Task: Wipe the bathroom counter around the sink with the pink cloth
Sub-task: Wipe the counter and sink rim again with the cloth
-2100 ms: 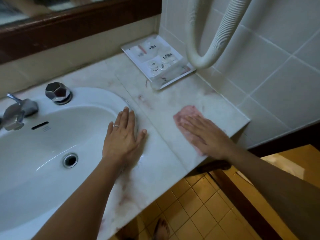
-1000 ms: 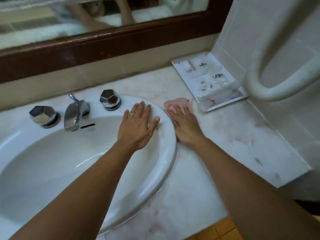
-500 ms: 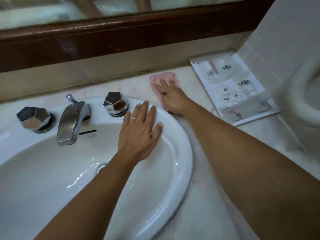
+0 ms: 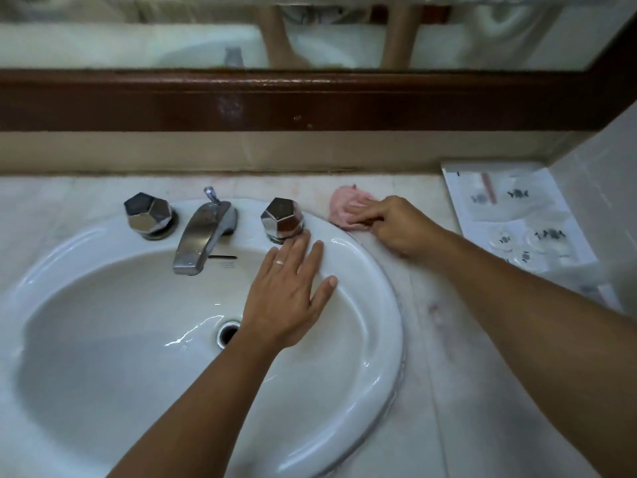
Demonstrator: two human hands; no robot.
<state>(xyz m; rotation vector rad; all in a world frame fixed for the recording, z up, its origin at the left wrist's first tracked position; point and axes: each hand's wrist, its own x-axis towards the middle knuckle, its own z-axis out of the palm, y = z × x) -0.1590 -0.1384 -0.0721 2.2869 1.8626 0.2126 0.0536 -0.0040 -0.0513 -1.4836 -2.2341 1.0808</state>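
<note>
The pink cloth [image 4: 344, 207] is bunched on the pale marble counter [image 4: 465, 357], behind the sink's right rim and close to the back wall. My right hand [image 4: 396, 225] presses on it with curled fingers, covering its right part. My left hand [image 4: 293, 294] lies flat with fingers spread on the inner right slope of the white oval sink [image 4: 372, 339], fingertips near the right tap knob [image 4: 282, 215]. A ring is on that hand.
A chrome spout [image 4: 203, 236] and a left tap knob [image 4: 148, 215] stand at the sink's back rim. A white tray of wrapped toiletries [image 4: 517, 219] sits in the right back corner. A dark wooden mirror frame [image 4: 310, 98] runs above the backsplash.
My right hand has slid the cloth from the counter's front right toward the back, then left along the sink's back rim near the right knob. My left hand stayed on the sink.
</note>
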